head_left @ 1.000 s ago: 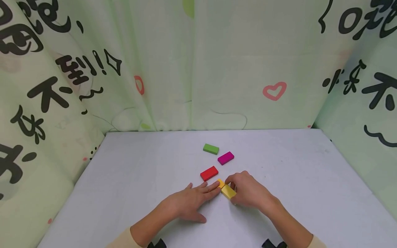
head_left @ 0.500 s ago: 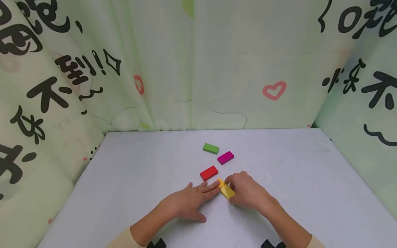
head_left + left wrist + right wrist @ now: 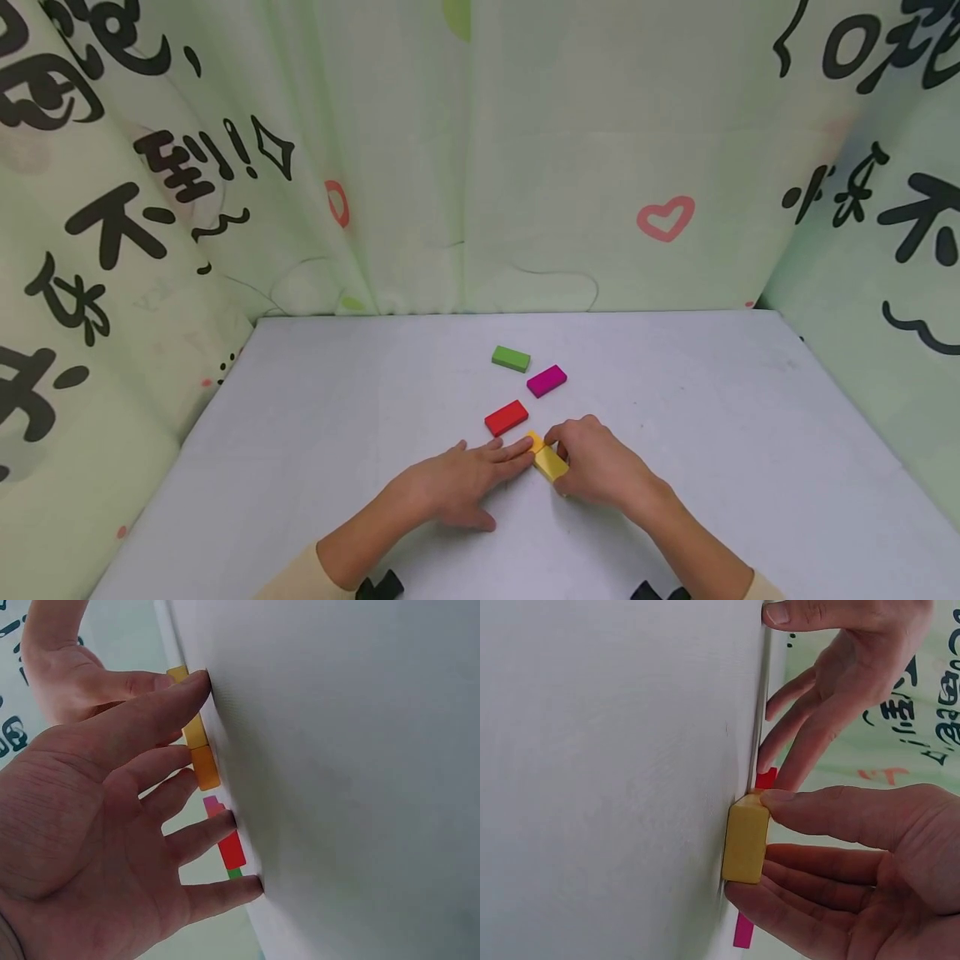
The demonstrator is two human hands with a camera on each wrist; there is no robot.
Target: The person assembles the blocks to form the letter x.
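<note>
One yellow block (image 3: 550, 463) sits on the white desk (image 3: 360, 408), pinched by the right hand (image 3: 603, 463), its end against an orange block (image 3: 536, 442) that the left hand (image 3: 461, 483), fingers straight and spread, touches; a red block (image 3: 506, 417) lies near.

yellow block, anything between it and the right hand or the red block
Nothing visible separates the yellow block from the right hand, which pinches it; toward the red block, the orange block lies in between.

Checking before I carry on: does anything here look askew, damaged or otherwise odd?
Nothing stands out. The green block, magenta block and red block lie apart with no visible damage; the yellow block meets the orange block end to end.
</note>
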